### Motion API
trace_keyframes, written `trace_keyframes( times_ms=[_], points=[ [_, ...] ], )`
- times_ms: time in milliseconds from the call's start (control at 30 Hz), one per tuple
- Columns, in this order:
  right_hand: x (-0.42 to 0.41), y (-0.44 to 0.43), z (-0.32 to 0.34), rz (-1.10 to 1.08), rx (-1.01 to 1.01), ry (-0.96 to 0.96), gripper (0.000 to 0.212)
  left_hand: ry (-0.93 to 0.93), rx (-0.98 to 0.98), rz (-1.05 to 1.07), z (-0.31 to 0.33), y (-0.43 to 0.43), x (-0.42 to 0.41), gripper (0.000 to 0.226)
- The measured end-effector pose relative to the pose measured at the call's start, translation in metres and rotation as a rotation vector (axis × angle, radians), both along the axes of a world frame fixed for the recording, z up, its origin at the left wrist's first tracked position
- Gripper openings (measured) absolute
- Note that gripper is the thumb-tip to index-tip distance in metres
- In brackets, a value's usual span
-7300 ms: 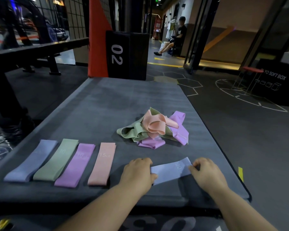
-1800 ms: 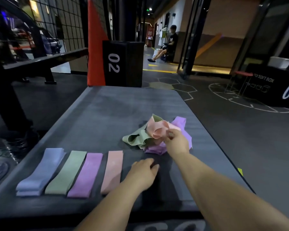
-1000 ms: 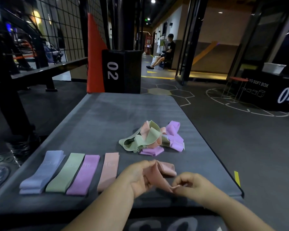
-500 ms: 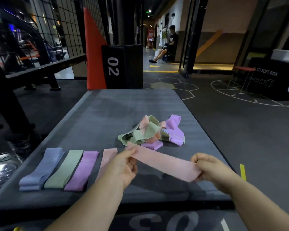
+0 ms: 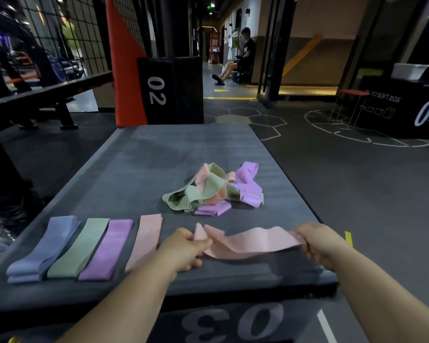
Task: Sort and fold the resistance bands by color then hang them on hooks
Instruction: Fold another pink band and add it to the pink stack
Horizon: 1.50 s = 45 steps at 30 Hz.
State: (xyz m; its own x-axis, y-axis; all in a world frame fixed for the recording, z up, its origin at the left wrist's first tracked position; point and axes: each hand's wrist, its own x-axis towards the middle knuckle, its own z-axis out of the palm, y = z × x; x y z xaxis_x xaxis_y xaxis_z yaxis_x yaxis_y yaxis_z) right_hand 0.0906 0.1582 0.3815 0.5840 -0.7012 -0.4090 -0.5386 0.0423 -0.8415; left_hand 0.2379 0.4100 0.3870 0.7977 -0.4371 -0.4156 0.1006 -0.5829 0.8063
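Note:
A pink resistance band (image 5: 252,242) is stretched loosely between my hands, just above the near part of the grey box top (image 5: 144,169). My left hand (image 5: 183,248) pinches its left end and my right hand (image 5: 318,245) grips its right end. To the left lie flat bands in a row: a blue stack (image 5: 44,248), a green one (image 5: 81,246), a purple one (image 5: 108,248) and a pink one (image 5: 145,240). A tangled pile of green, pink and purple bands (image 5: 216,191) sits further back, mid-right.
A black box marked 02 (image 5: 170,91) and an orange pad (image 5: 124,63) stand beyond the far edge. Another black box marked 04 (image 5: 406,110) is at the right. A person (image 5: 238,58) sits in the far corridor. A bench (image 5: 47,95) is at the left.
My right hand took a pink band from the pile and brought it near; both hands spread it out. Since half a second ago the band has slackened and dropped lower toward the surface.

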Motion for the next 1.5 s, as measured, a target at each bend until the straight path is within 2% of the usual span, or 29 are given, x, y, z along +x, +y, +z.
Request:
trace_keyframes(
  times_ms=[67,133,233,467,600,700,833,933,1033,1167,1233,1267,1400,1500],
  points=[
    [0.0,-0.003,-0.001,-0.034,-0.061,0.008,0.028,-0.29,0.345,-0.136,0.001,0.003,0.002,0.028],
    [0.0,-0.005,-0.003,-0.058,-0.163,0.031,0.034,-0.435,0.5,-0.195,0.004,0.005,0.002,0.031],
    [-0.003,-0.004,-0.001,-0.041,-0.348,0.103,0.037,-0.478,0.465,-0.185,0.003,0.004,-0.002,0.032],
    [-0.008,0.0,-0.003,0.259,-0.513,0.359,0.053,-0.504,0.353,-0.163,-0.012,-0.007,0.006,0.048],
    [-0.008,-0.002,-0.004,0.197,-0.62,0.342,0.046,-0.513,0.385,-0.224,-0.011,-0.009,0.006,0.042],
    [-0.008,-0.002,-0.004,0.184,-0.62,0.317,0.04,-0.53,0.381,-0.236,-0.013,-0.009,0.004,0.032],
    [-0.008,0.004,0.0,0.209,-0.614,0.31,0.044,-0.537,0.357,-0.214,-0.013,-0.008,0.005,0.026],
    [-0.007,0.006,0.0,0.31,-0.668,0.385,0.057,-0.499,0.312,-0.192,-0.015,-0.007,0.006,0.041],
    [-0.006,0.007,0.001,0.321,-0.689,0.361,0.047,-0.465,0.29,-0.224,-0.014,-0.008,0.005,0.057],
    [-0.005,0.008,0.001,0.293,-0.769,0.374,0.017,-0.445,0.31,-0.293,-0.01,-0.009,0.002,0.028],
    [-0.003,0.007,0.0,0.302,-0.808,0.388,0.017,-0.44,0.285,-0.291,-0.009,-0.009,0.004,0.016],
    [-0.002,0.007,0.002,0.298,-0.766,0.349,0.019,-0.421,0.255,-0.267,-0.007,-0.008,0.005,0.009],
    [-0.001,0.005,0.007,0.19,-0.477,0.093,0.033,-0.254,0.031,-0.096,-0.001,-0.005,0.007,0.014],
    [0.002,0.003,0.005,0.014,-0.163,-0.106,0.034,-0.141,-0.077,0.012,0.0,-0.002,0.011,0.008]
  ],
)
